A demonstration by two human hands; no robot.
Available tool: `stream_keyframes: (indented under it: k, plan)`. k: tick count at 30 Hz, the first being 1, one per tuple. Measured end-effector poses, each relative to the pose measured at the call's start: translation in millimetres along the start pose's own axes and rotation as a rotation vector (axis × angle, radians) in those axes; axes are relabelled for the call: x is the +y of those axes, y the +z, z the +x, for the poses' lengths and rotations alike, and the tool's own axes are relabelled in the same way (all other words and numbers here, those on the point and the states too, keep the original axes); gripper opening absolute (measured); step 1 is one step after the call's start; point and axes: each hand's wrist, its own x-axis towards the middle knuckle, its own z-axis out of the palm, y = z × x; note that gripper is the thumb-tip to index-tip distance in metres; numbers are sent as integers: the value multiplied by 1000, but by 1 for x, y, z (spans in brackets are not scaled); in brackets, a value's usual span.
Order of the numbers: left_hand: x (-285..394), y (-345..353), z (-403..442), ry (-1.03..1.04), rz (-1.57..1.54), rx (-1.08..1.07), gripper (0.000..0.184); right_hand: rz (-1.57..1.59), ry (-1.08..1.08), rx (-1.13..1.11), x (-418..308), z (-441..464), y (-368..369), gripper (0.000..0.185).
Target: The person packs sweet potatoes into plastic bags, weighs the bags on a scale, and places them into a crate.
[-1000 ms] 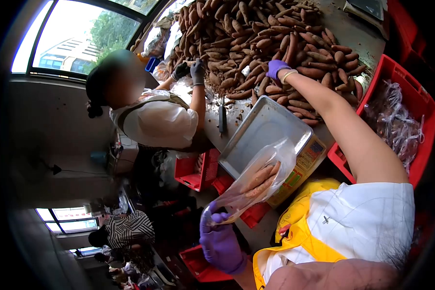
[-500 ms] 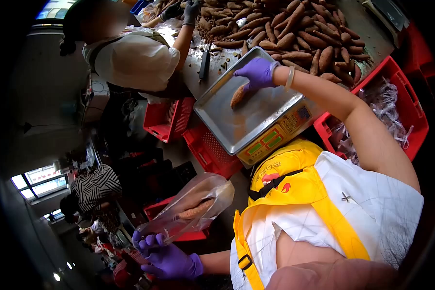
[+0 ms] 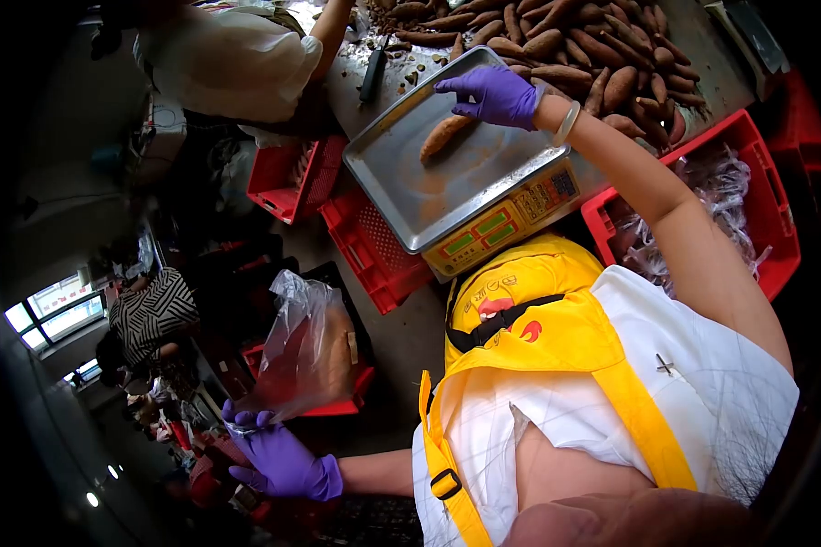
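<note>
My left hand, in a purple glove, pinches the rim of a clear plastic bag at the lower left. Inside the hanging bag is a sweet potato, blurred by the plastic. On the metal tray of a weighing scale lies another sweet potato. My right hand, also gloved in purple, hovers at this sweet potato's upper end with fingers apart. Its fingers partly cover that end, so contact is hard to judge. The scale's yellow front panel carries green displays.
A big heap of sweet potatoes covers the table behind the scale. A dark-handled tool lies left of the tray. Red crates stand below, and one at right holds crumpled plastic bags. A co-worker in white is at upper left.
My right hand has shifted right relative to the tray and loosened from the sweet potato, which stays there. The bag in my left hand has swung to hang more upright. The whole view has shifted.
</note>
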Motion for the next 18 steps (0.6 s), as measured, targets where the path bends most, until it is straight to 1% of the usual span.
stream_keyframes:
  k: [1,3,4,6,7,8,10,12,14,15,16,18]
  plan:
    - [0,3,1,0,2,-5,84,1,1,5,0,0,7,42]
    - [-5,11,3,-34,-1,17,84,-114,-231,220,-8,-1,14,43]
    - [-8,16,4,-34,-2,14,84,-115,-230,223,-14,-1,14,43]
    - [-16,25,9,-54,-9,11,85,-169,-28,-130,-30,0,15,46]
    - [-20,28,12,-76,-23,-18,87,-230,52,-256,-37,2,18,45]
    - [-26,34,15,-116,-27,-65,90,-233,52,-245,-30,1,32,45]
    - [-44,53,22,-171,23,-183,92,-331,28,-144,-9,4,65,26]
    - [-65,72,32,-217,-57,-247,103,-317,19,-139,-18,-2,50,26]
    - [-83,88,37,-259,-121,-281,106,-18,189,-9,-29,-15,21,32]
    - [-92,93,38,-282,-125,-299,106,102,320,98,-26,-18,16,36]
    - [-101,98,40,-309,-129,-315,105,231,367,169,-30,-21,-5,35]
    - [-135,98,44,-334,-114,-402,100,984,369,340,-32,-25,-29,28]
